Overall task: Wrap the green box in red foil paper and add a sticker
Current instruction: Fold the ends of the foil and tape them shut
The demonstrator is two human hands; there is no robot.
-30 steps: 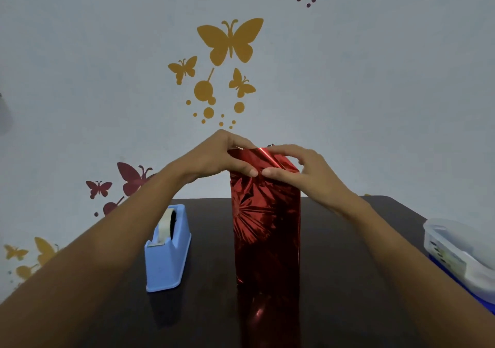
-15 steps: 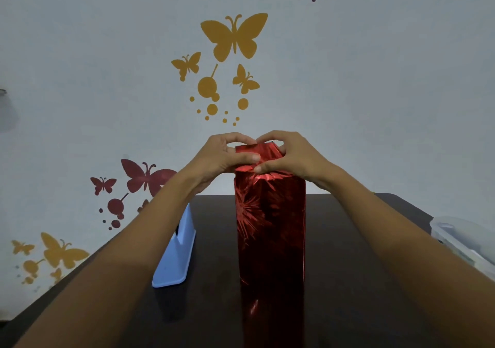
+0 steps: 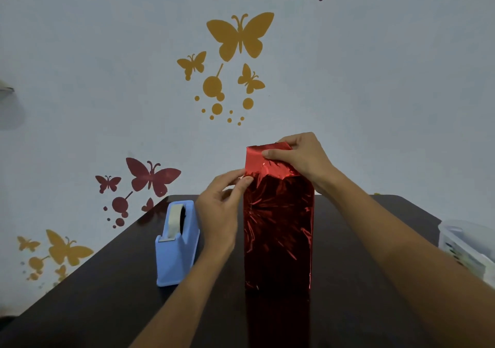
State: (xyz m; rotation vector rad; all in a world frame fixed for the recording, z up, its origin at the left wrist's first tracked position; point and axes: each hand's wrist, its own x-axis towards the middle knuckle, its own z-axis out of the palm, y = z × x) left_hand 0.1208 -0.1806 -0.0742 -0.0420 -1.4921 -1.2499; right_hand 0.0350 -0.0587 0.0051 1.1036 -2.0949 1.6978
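the left hand (image 3: 222, 205) sits lower now, its fingers (image 3: 239, 187) pinching the red foil (image 3: 278, 227) at a corner. just above them, the right hand (image 3: 302, 160) pinches the flap (image 3: 257, 157).

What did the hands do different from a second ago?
The left hand slid down off the top and now pinches the red foil paper at its upper left corner. The right hand now holds the top flap standing up. Otherwise unchanged: it stands upright beside the blue tape dispenser.
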